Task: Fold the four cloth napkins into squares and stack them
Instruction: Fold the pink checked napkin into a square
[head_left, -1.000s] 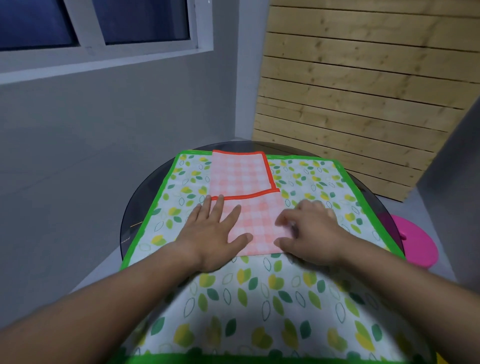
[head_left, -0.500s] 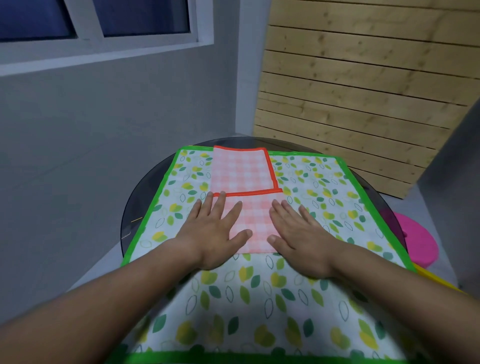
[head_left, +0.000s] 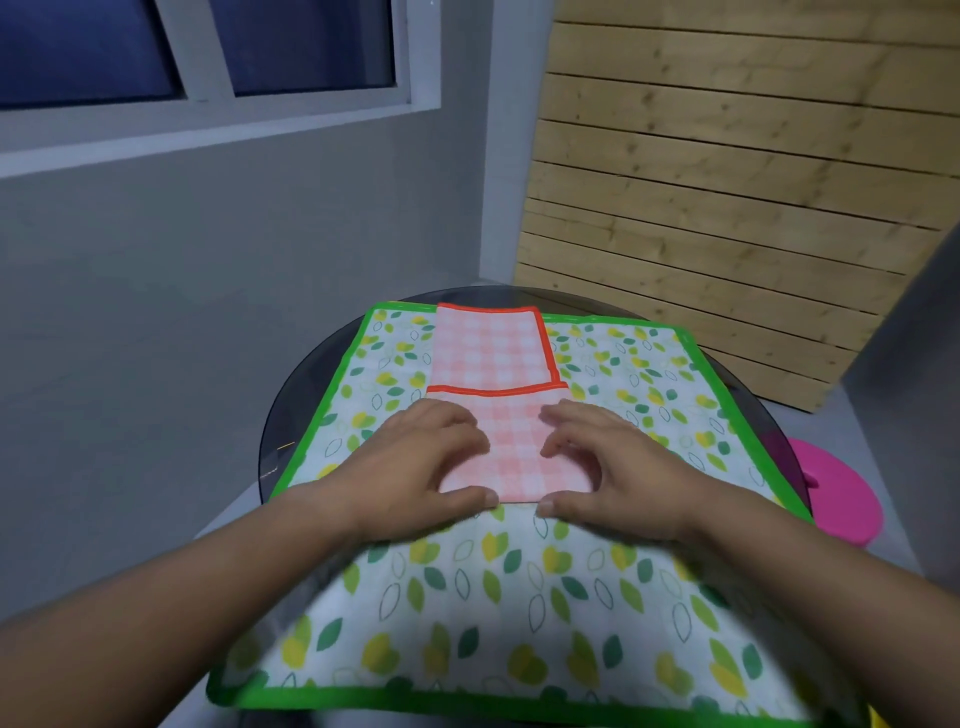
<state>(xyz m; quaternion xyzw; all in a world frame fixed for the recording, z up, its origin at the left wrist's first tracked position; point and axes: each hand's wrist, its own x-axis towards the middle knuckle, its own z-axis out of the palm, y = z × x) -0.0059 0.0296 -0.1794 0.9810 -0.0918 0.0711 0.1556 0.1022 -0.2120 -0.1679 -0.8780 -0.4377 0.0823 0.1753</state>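
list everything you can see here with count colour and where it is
checked napkin: 1, pink and white with an orange border, folded, lying in the middle of the leaf cloth
leaf cloth: 1, white with green and yellow leaves and a green border, spread over the table
table: 1, dark glass, round, under the leaf cloth
pink object: 1, bright pink, round, lower down at the right of the table
window: 1, grey frame with dark panes, upper left
wood panel: 1, pale planks, against the wall at the right
left hand: fingers curled on the napkin's near left edge
right hand: fingers curled on the napkin's near right edge
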